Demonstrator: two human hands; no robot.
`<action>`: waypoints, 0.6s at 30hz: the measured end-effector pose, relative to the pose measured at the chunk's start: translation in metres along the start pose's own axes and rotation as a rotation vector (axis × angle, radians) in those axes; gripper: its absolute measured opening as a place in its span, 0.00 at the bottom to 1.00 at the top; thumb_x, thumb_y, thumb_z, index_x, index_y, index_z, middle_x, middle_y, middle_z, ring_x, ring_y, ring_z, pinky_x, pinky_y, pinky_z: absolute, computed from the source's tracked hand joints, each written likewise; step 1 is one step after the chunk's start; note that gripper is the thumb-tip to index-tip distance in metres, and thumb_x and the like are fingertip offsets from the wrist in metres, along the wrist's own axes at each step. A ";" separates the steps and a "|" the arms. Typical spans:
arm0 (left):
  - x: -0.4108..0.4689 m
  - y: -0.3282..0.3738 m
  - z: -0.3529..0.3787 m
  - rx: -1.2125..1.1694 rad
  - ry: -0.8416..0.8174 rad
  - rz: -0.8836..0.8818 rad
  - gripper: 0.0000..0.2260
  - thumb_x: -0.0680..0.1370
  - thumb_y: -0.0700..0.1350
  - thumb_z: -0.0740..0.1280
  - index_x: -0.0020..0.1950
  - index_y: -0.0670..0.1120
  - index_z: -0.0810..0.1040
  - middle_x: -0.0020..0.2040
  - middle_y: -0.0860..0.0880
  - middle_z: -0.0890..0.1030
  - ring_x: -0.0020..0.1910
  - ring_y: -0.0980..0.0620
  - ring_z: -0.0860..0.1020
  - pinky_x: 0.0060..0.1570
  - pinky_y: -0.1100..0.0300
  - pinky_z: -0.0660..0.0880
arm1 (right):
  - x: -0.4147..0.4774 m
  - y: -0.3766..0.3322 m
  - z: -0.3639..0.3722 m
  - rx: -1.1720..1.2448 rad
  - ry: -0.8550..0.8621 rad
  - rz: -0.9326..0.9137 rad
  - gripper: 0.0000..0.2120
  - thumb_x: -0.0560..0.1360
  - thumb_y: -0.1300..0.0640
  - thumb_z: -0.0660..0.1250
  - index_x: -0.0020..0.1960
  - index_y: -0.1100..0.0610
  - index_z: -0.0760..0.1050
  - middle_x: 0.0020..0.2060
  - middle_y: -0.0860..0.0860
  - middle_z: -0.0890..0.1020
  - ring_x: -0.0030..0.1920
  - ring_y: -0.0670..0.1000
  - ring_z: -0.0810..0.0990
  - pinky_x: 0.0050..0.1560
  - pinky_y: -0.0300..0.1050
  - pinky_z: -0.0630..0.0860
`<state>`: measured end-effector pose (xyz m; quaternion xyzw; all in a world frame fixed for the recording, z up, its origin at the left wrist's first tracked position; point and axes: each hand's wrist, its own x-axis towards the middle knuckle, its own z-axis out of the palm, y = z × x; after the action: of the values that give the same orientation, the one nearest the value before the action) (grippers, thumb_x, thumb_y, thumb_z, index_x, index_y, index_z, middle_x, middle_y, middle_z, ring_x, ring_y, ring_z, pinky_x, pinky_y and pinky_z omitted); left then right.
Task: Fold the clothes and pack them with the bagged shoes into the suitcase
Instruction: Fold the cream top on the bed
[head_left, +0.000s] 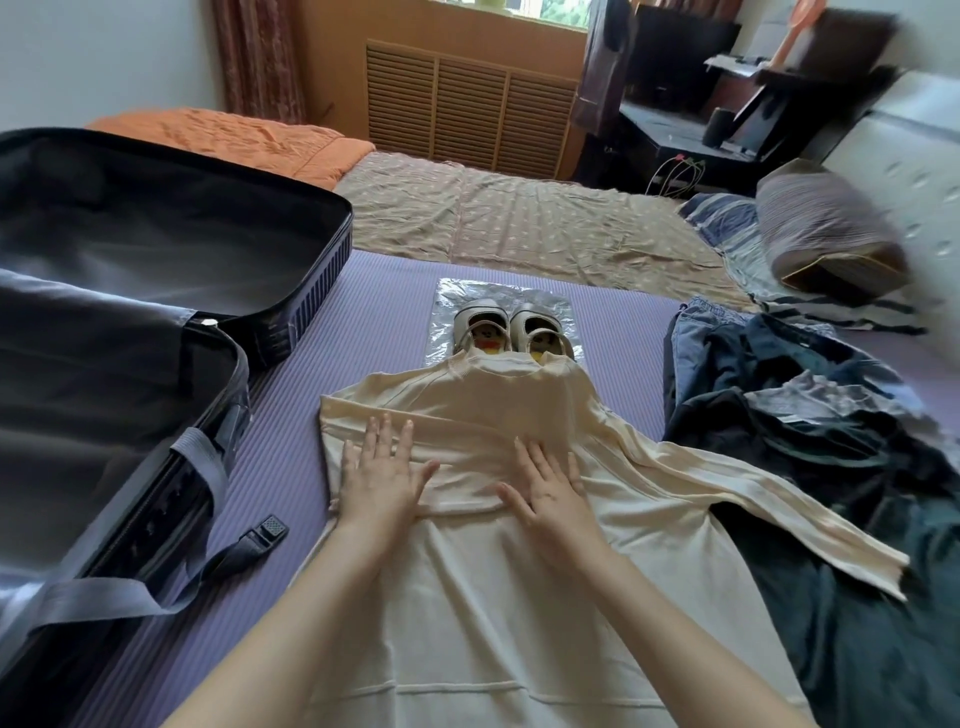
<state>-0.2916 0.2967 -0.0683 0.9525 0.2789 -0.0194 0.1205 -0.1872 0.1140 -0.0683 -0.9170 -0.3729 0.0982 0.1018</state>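
A cream long-sleeved top (467, 597) lies spread on the purple mat (363, 322). Its left sleeve is folded across the chest; its right sleeve stretches out over the dark clothes. My left hand (382, 475) and my right hand (548, 488) press flat on the folded sleeve, fingers straight. Just beyond the collar, a pair of pale shoes (511, 332) rests on a clear plastic bag (447, 296). An open dark suitcase (130, 291) lies at the left, nothing inside it.
A pile of dark clothes and jeans (810, 415) lies at the right. A suitcase strap with a buckle (265, 532) trails onto the mat. A striped pillow (826, 234) and an orange blanket (234, 137) lie farther back on the bed.
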 end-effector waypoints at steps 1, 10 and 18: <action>-0.006 0.006 -0.001 -0.013 0.022 0.017 0.32 0.79 0.64 0.39 0.78 0.48 0.42 0.77 0.44 0.39 0.76 0.48 0.38 0.73 0.48 0.38 | -0.006 0.006 -0.006 0.018 0.029 0.007 0.58 0.55 0.22 0.20 0.78 0.50 0.44 0.77 0.46 0.43 0.77 0.45 0.41 0.72 0.46 0.32; -0.042 0.101 -0.007 -0.140 -0.002 0.219 0.26 0.81 0.60 0.43 0.77 0.51 0.51 0.78 0.49 0.49 0.77 0.52 0.42 0.73 0.54 0.41 | -0.088 0.119 -0.067 0.103 0.342 0.231 0.31 0.74 0.40 0.48 0.69 0.56 0.70 0.72 0.53 0.68 0.73 0.52 0.63 0.74 0.51 0.53; -0.050 0.143 0.020 -0.037 -0.210 0.317 0.52 0.60 0.74 0.21 0.78 0.52 0.46 0.78 0.48 0.46 0.77 0.50 0.42 0.73 0.50 0.42 | -0.156 0.218 -0.088 0.339 0.441 0.593 0.18 0.78 0.59 0.64 0.67 0.56 0.73 0.68 0.55 0.73 0.68 0.56 0.71 0.66 0.49 0.65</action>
<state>-0.2562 0.1490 -0.0509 0.9749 0.1116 -0.0944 0.1681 -0.1297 -0.1589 -0.0241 -0.9541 -0.0401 -0.0157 0.2964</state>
